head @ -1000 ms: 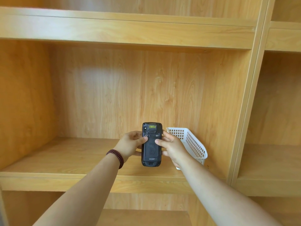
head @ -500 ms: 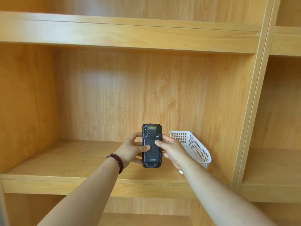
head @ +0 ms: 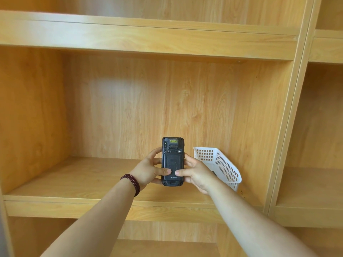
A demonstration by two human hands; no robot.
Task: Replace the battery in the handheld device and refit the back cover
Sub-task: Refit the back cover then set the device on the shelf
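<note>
A black handheld device (head: 172,160) is held upright in the air in front of the shelf, its back facing me. The back cover (head: 173,165) sits on it, with a logo near the bottom and a small yellow label at the top. My left hand (head: 148,169) grips the device's left edge, thumb pressed on the lower part of the cover. My right hand (head: 196,174) grips the right edge, its thumb on the cover next to the left thumb. No battery is visible.
A white perforated plastic basket (head: 222,164) leans tilted against the shelf's back right corner, just behind my right hand. The wooden shelf board (head: 74,179) runs below the hands, with an upright divider (head: 284,136) to the right.
Both thumbs have slid down the back cover from near its top to its lower part. The device stays upright in about the same place.
</note>
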